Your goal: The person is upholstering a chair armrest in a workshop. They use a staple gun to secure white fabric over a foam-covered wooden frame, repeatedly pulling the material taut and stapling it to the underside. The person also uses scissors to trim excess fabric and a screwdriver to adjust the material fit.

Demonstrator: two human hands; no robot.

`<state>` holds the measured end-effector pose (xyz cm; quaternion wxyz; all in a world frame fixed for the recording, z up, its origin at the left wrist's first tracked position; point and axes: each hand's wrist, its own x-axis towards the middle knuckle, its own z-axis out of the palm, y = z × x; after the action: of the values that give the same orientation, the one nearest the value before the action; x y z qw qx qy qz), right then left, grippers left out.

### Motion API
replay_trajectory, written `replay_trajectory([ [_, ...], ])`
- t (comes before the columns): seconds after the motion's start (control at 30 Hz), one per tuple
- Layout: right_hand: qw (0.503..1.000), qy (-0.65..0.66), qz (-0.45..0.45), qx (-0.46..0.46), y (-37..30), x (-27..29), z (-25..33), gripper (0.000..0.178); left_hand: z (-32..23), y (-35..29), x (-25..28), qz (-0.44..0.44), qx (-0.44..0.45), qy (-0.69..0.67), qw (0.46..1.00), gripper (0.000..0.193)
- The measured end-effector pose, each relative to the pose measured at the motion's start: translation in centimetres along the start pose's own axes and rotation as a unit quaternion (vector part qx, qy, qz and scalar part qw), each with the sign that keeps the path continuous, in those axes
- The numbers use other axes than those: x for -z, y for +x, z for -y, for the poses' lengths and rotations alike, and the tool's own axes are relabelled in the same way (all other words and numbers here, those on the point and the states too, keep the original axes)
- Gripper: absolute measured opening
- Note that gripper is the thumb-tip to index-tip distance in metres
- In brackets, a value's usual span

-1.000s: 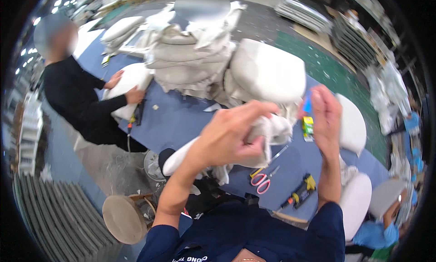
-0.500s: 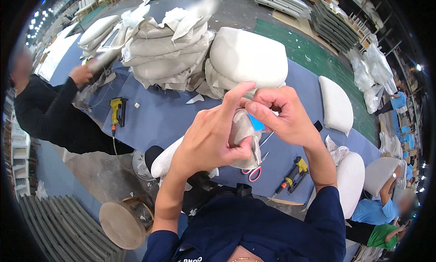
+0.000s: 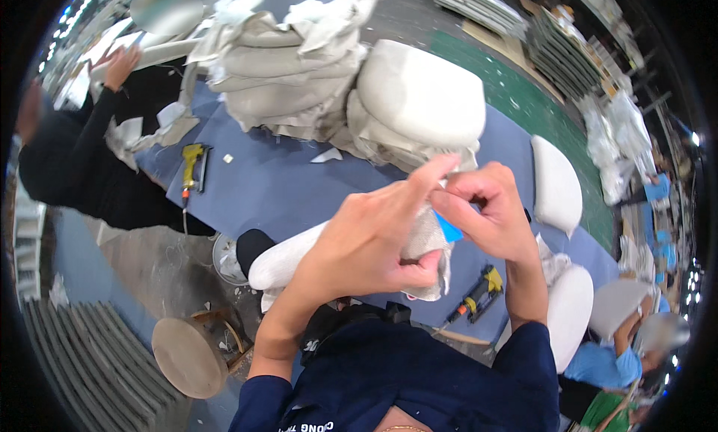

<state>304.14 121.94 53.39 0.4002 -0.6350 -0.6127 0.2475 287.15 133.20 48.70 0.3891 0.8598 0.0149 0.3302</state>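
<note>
Raised in front of me, my left hand (image 3: 366, 241) grips a beige fabric piece (image 3: 428, 241), its thumb pressed on the lower part and its index finger stretched up. At the fabric's upper edge, my right hand (image 3: 488, 211) is closed in a pinch beside a small bright blue piece (image 3: 449, 228). What lies between those fingertips is too hidden to make out. Below my left hand, a pale padded cushion (image 3: 288, 258) shows by its rounded end. A yellow staple gun (image 3: 479, 293) lies on the blue table by my right forearm.
Padded seats wrapped in fabric (image 3: 292, 80) are stacked across the table, beside a white-topped cushion (image 3: 422, 92). Another cushion (image 3: 557, 181) lies at the right edge. A second yellow staple gun (image 3: 194, 166) lies at left, near a co-worker in black (image 3: 75, 178). A round stool (image 3: 187, 357) stands lower left.
Both hands and the fabric have shifted slightly right, keeping their grip. The scissors, visible under the fabric before, are now almost wholly hidden. The co-worker's hand at left has moved farther away.
</note>
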Motion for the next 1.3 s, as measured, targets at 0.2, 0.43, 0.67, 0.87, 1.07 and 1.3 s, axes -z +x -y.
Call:
replay_trajectory([
  [0.2, 0.994, 0.043, -0.097, 0.016, 0.5, -1.1, -1.6, 0.038, 0.4, 0.4, 0.7, 0.017, 0.023, -0.023, 0.999, 0.087],
  [0.43, 0.995, 0.065, -0.074, 0.006, 3.5, -2.3, -0.8, 0.033, 0.1, 0.6, 2.8, -0.015, 0.02, -0.022, 0.999, 0.077],
  [0.67, 0.946, 0.086, -0.309, 0.05, 2.1, -2.4, -4.7, 0.033, 1.3, 1.9, 2.7, 0.017, 0.019, 0.014, 1.0, 0.072],
  [0.87, 0.88, 0.02, -0.447, -0.162, -11.3, -2.8, -28.4, 0.039, 4.2, 4.1, 3.3, 0.042, -0.012, -0.01, 0.999, 0.044],
  [1.07, 0.848, -0.101, -0.417, -0.312, -26.4, -12.2, -43.0, 0.021, 5.7, 5.7, 4.2, 0.057, 0.043, -0.037, 0.997, 0.034],
  [1.3, 0.605, -0.524, -0.385, -0.459, -37.0, -16.4, -40.2, 0.062, 6.7, 4.6, 5.3, 0.032, 0.106, -0.04, 0.993, 0.034],
])
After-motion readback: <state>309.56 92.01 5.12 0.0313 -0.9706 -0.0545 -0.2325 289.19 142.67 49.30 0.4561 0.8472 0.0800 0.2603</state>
